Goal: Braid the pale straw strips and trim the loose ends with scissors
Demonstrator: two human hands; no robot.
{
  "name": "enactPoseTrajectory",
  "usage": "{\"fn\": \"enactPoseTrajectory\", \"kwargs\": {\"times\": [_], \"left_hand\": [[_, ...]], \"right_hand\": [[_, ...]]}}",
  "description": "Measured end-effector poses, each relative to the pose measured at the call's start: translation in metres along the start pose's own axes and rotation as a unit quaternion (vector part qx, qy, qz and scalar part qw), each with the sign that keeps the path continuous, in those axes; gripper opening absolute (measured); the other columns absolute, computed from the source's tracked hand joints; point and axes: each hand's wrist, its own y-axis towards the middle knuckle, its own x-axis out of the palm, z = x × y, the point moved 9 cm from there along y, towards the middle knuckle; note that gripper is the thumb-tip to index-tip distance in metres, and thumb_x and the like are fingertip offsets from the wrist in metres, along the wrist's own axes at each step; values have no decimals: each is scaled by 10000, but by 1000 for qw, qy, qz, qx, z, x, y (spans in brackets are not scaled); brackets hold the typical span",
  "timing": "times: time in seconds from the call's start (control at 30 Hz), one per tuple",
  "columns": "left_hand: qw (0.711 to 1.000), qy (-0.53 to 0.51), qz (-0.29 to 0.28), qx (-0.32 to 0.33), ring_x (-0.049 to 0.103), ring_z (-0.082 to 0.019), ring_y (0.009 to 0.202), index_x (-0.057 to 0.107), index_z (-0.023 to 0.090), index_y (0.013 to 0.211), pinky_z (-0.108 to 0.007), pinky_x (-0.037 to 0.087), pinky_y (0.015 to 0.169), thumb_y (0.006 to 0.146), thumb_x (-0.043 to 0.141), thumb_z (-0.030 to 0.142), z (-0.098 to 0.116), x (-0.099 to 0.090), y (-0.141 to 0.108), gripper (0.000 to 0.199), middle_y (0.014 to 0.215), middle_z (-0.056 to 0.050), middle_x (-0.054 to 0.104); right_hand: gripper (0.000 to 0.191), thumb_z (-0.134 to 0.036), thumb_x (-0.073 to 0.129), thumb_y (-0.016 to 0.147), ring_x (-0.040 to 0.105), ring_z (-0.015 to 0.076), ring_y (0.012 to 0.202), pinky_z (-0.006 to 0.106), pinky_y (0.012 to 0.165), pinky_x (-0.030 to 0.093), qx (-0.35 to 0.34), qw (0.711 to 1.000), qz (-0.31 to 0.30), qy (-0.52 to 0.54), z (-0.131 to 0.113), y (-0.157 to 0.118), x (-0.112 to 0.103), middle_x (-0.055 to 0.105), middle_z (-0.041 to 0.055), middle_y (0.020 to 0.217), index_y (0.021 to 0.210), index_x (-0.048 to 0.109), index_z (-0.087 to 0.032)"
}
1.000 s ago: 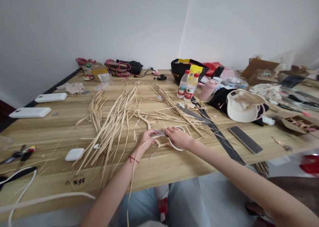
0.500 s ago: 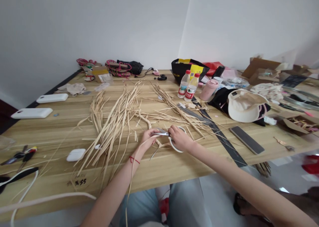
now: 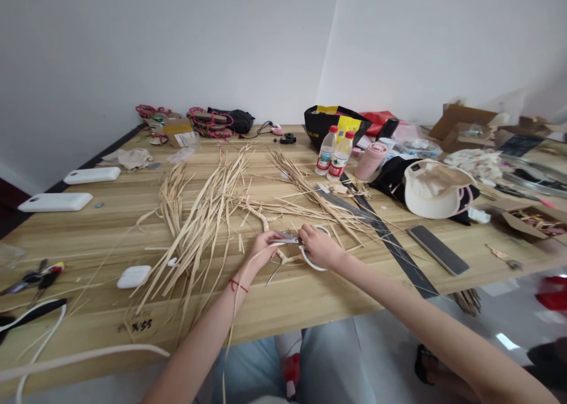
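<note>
My right hand (image 3: 319,247) is closed round the white handles of a pair of scissors (image 3: 287,239). The blades point left and reach to the fingertips of my left hand (image 3: 263,249). Those fingers are pinched on a pale straw strip (image 3: 234,315), which trails down past my wrist and over the table edge. Close by lies a wire wrapped with straw (image 3: 262,218); its bare dark end (image 3: 273,275) shows below my left hand. Part of this wrapped piece is hidden behind my fingers.
Bundles of loose straw (image 3: 208,215) spread over the wooden table (image 3: 310,309). Two bottles (image 3: 339,156), a pink cup (image 3: 371,160), a cap (image 3: 432,188) and a phone (image 3: 437,249) stand or lie to the right. White earbud case (image 3: 133,276) and keys (image 3: 38,280) are at left.
The scissor blades look slightly wider apart than before, still by my left fingertips. Both hands stay in nearly the same place.
</note>
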Motion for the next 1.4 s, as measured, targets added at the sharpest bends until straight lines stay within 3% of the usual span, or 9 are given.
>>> {"fn": "enactPoseTrajectory", "kwargs": {"times": [0.4, 0.77, 1.0, 1.23, 1.4], "left_hand": [[999, -40, 0, -11, 373, -33, 343, 646, 135, 731, -171, 253, 349, 591, 682, 186, -7, 2, 3, 154, 567, 11, 614], [1000, -9, 2, -18, 330, -28, 326, 658, 139, 766, -181, 205, 336, 621, 685, 210, 0, 2, -1, 163, 541, 30, 589], [1000, -11, 6, -1, 354, -25, 345, 644, 140, 762, -184, 229, 340, 629, 678, 225, -3, 0, 1, 161, 697, -9, 655], [1000, -1, 5, 6, 357, -31, 357, 649, 140, 773, -181, 230, 352, 642, 641, 178, -6, -1, 2, 137, 624, 15, 618], [1000, 6, -2, 2, 354, -33, 363, 659, 145, 780, -185, 231, 360, 643, 639, 192, 0, 0, -1, 146, 636, 17, 627]], "right_hand": [[236, -247, 508, 835, 510, 249, 952, 349, 861, 406, -32, 999, 6, -18, -2, 2, 1, 532, 141, 1022, 1015, 535, -97], [272, -290, 527, 848, 555, 265, 932, 342, 805, 440, 8, 1000, -13, -18, -2, 2, 1, 554, 162, 1026, 1043, 541, -101], [316, -335, 560, 832, 557, 264, 924, 337, 813, 439, 5, 1000, -6, -14, -2, 3, 1, 558, 157, 1020, 1042, 540, -99], [198, -200, 472, 859, 531, 229, 928, 310, 833, 411, 5, 1000, 28, 9, 0, 0, 3, 541, 131, 1013, 1019, 525, -95], [203, -190, 462, 858, 541, 227, 916, 307, 820, 409, 15, 1000, 10, 10, 0, 2, 5, 548, 135, 1020, 1030, 528, -104]]}}
